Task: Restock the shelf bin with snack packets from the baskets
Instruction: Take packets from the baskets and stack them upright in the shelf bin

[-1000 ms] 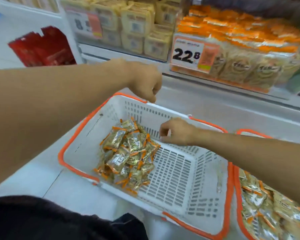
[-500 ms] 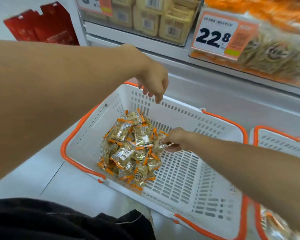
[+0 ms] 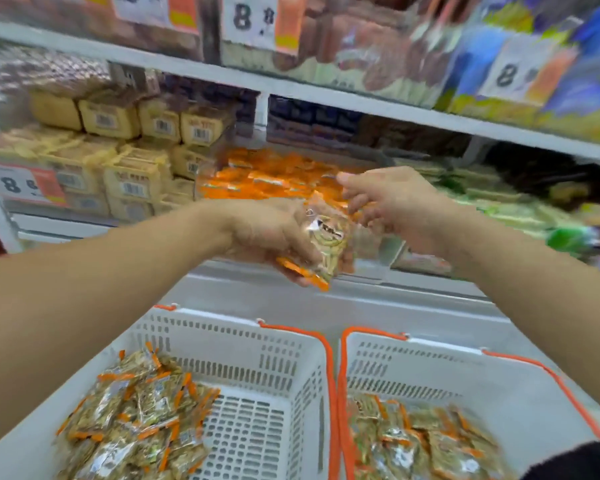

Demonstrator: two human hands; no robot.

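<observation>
One snack packet (image 3: 326, 242) is in transit, gripped by the left hand (image 3: 274, 233), whose fingers curl under and around it; it sits just in front of and slightly below the shelf bin (image 3: 274, 178), which is heaped with orange-edged packets. Packet long axis runs roughly top to bottom, tilted, with the orange seal at the lower end pointing back toward the person. Bin lies directly beyond the packet, up and away from the left hand. Right hand (image 3: 392, 206) hovers just right of the packet, fingers loosely spread and grasping nothing that I can make out, its fingertips over the bin's near right edge. Motion blur softens both hands, so contact between right fingers and packet cannot be settled. Left hand is nearer the packet; right hand is nearer the bin. Judgement: coming move is a short forward-and-up push to drop the packet into the bin. Below the bin, two white baskets sit side by side: left basket (image 3: 229, 337) with a pile of packets at its left end, right basket (image 3: 447, 368) with more packets.
</observation>
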